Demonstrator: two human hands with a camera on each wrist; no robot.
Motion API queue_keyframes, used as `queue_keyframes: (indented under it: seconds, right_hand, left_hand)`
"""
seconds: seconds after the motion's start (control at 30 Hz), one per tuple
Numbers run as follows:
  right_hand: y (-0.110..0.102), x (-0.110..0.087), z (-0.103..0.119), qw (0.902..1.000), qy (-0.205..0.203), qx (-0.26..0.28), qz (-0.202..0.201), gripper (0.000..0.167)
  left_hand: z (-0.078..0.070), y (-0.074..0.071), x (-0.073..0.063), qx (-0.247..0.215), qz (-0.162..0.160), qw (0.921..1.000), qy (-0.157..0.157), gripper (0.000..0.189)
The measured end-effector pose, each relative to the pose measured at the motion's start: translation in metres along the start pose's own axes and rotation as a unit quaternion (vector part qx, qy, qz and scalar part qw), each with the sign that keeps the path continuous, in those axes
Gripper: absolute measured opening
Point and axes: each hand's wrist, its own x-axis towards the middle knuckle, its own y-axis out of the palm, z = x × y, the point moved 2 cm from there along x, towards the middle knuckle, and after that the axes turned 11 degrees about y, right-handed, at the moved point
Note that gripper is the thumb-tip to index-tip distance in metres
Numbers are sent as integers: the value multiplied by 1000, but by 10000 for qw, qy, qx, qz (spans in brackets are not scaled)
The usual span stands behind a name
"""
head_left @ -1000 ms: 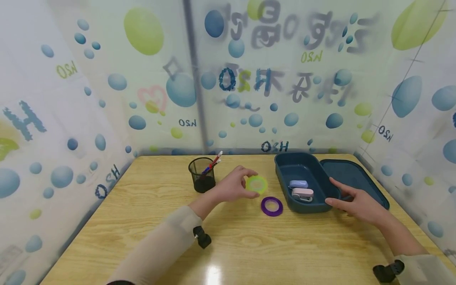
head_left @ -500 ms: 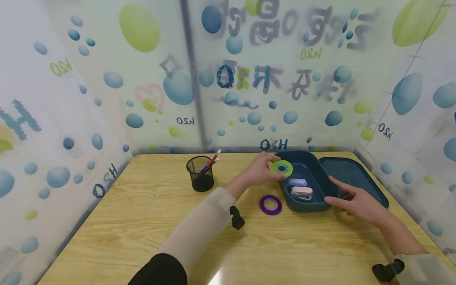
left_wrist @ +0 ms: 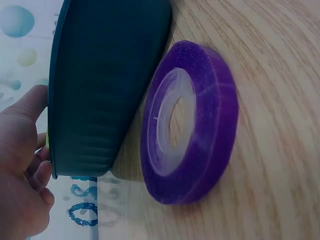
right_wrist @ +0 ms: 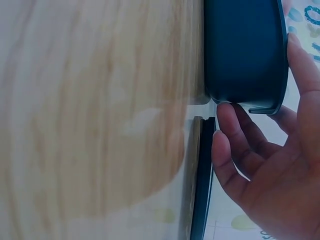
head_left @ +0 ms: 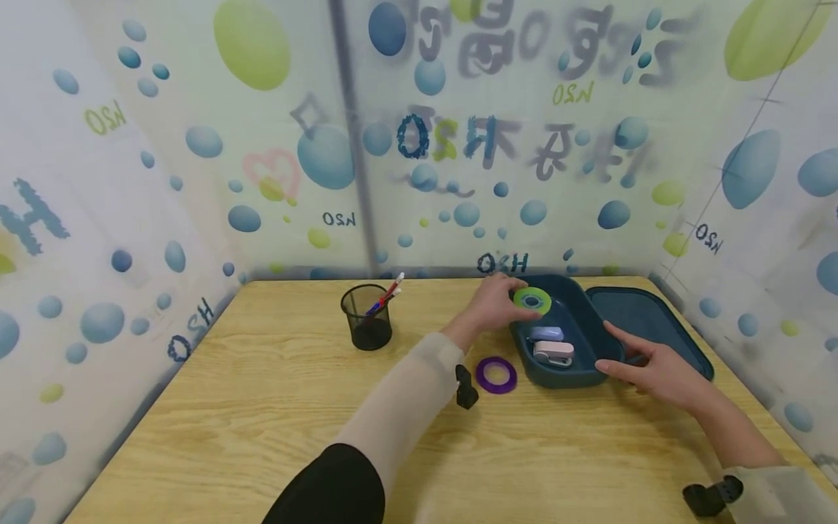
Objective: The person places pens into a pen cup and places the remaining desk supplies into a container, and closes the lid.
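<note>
My left hand (head_left: 495,302) pinches a bright green tape roll (head_left: 545,301) between thumb and fingers, over the left side of a dark teal box (head_left: 568,376). Inside that box lie a pink stapler (head_left: 554,350) and a small lavender object (head_left: 546,334). My right hand (head_left: 661,375) holds the box at its front right corner, the thumb at the rim and other fingers against the outer wall in the right wrist view. A purple tape roll (left_wrist: 220,125) lies flat on the table just left of the box. In the left wrist view the box wall hides most of the green roll.
A black mesh pen cup (head_left: 371,333) with several pens stands left of the left hand. The teal lid (head_left: 655,327) lies on the table right of the box. A patterned curtain (head_left: 419,218) borders the table's back edge.
My left hand has carried the green tape roll rightward and away from me, from above the table to over the box. The right hand has stayed at the box's corner.
</note>
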Motion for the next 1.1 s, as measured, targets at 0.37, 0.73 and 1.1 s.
queue_keyframes:
  seconds: [0.37,0.73,1.1]
  right_hand:
    - [3,-7,5,9999,-46,79,72,91]
    - [6,-10,8,9999,-65,106,-3,91]
    - [5,-11,10,9999,-82,28,-108,92]
  left_hand:
    - [-6,4,5,350,-33,9990,-281,71]
    - [-14,4,1,511,35,9979,-392,67]
    - [19,-20,-27,-1253,-710,9895,133,58]
